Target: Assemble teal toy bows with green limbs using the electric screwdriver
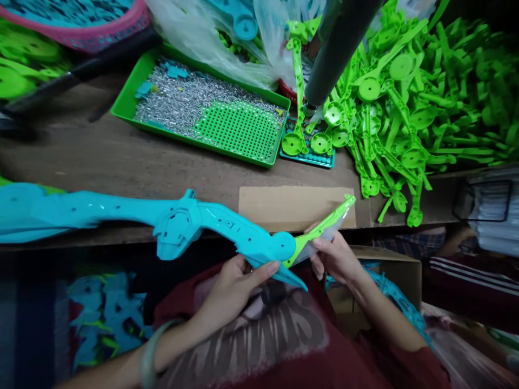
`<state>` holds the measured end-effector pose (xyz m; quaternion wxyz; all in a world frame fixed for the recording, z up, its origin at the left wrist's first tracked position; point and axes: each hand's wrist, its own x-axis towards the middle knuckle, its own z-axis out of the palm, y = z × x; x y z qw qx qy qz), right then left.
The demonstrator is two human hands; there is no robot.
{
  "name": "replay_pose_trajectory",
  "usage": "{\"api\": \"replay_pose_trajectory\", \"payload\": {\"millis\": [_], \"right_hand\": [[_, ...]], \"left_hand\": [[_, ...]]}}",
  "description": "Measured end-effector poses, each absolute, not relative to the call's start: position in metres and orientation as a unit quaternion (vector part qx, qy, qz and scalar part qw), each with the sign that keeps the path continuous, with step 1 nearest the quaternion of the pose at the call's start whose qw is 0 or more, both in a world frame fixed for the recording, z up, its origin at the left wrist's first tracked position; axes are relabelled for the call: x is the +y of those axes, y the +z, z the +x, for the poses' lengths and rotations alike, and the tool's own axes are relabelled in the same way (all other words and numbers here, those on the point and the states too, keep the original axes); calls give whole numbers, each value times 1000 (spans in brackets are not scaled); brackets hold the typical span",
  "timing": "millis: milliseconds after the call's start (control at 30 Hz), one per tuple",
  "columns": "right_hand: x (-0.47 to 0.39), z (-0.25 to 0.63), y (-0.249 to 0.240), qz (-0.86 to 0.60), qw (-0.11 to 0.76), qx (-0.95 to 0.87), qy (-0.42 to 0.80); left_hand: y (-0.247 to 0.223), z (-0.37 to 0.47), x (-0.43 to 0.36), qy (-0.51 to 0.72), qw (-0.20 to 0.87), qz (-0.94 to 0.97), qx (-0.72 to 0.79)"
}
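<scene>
The left hand (239, 283) is closing, thumb uppermost, around the long blue plastic body (152, 212), which is lying along the workbench's (60, 151) near edge and jutting past it. The right hand (335, 254) is pinching the green-and-clear piece (320, 231) at its end. That body is looking light, stiff and slick, probably suiting a grip nearer its middle than its thin tip (299, 281).

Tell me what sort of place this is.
Likely a factory or workshop handling plastic parts: there's a large heap of similar green pieces, a green tray of small silvery bits, and a long blue piece in the left hand.
</scene>
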<state>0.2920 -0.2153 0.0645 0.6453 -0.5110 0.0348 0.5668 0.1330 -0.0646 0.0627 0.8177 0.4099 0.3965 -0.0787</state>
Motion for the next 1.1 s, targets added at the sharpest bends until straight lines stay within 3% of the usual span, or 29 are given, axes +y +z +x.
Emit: {"api": "replay_pose_trajectory", "payload": {"millis": [500, 800, 867, 967, 1033, 1100], "right_hand": [[-203, 294, 73, -533, 667, 42, 518], [-197, 274, 52, -568, 681, 75, 456], [-206, 282, 57, -583, 634, 39, 507], [-227, 318, 91, -648, 405, -153, 627], [-227, 351, 121, -754, 321, -261, 510], [-207, 383, 144, -831, 376, -296, 283]], "left_hand": [[61, 136, -62, -34, 841, 319, 436], [61, 143, -68, -76, 860, 270, 427], [60, 146, -70, -58, 862, 256, 434], [58, 154, -72, -28, 878, 217, 426], [58, 161, -73, -13, 889, 197, 414], [61, 163, -72, -21, 894, 181, 410]]}}
